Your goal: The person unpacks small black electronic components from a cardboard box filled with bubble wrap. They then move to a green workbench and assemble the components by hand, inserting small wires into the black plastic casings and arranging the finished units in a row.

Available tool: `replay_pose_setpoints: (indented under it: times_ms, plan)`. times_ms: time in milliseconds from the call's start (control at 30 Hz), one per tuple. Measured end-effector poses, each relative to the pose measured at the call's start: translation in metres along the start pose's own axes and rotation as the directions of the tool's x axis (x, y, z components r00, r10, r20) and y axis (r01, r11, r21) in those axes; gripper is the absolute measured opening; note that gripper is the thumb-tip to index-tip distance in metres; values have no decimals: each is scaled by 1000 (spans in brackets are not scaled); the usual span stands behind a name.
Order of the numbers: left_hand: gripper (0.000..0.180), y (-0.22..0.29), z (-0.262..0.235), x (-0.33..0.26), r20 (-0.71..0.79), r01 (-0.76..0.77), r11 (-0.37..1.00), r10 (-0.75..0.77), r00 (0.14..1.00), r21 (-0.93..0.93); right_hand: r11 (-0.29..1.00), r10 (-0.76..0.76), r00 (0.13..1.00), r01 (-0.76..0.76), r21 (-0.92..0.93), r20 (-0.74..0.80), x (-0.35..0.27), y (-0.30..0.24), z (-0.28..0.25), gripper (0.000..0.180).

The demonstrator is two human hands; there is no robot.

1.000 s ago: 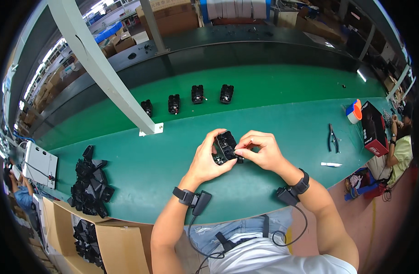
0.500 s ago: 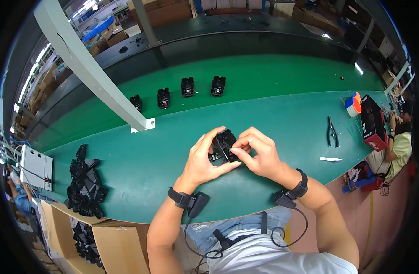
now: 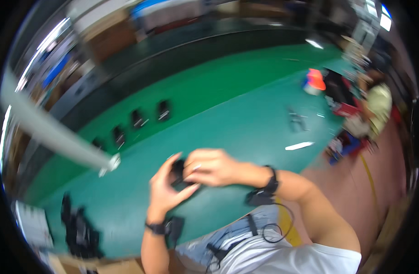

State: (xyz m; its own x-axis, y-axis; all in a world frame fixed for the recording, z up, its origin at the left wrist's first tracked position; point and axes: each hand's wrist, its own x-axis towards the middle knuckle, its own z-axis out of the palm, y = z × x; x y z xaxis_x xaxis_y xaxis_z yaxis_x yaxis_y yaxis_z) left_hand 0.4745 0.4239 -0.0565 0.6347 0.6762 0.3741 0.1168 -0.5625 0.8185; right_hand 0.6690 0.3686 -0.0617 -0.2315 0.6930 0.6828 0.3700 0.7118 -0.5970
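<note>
My left hand (image 3: 163,192) is closed around a small black plastic housing (image 3: 177,171), thumb on the near side and fingers on the far side. Over the housing's right side lies my right hand (image 3: 212,167), its fingers curled and pressed together, covering much of the part. Whatever those fingertips pinch is hidden and smeared by motion. Both hands are above the green bench (image 3: 232,132). Each wrist wears a black strap with a small box.
Several black housings (image 3: 137,118) stand in a row on the brighter green strip. A grey post (image 3: 54,132) rises at left, near a pile of black parts (image 3: 79,230). Pliers (image 3: 296,119), a white pen-like tool (image 3: 300,146), an orange-and-blue cup (image 3: 315,81) and another person (image 3: 377,107) are at right.
The whole view has swung and tilted, blurring the picture; bench things appear shifted left. Both hands stay at the housing, and my right hand now covers more of it.
</note>
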Motion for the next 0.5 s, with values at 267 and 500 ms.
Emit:
replay_pose_setpoints:
  times_ms: [267,500]
  plan:
    - [103,-1,-12,-13,-95,78,994,-86,992,-81,940,138,985,-164,298,106,8,-11,5,20]
    - [89,6,-10,-13,-11,93,981,-96,995,-171,810,303,932,-362,462,198,4,-13,10,16]
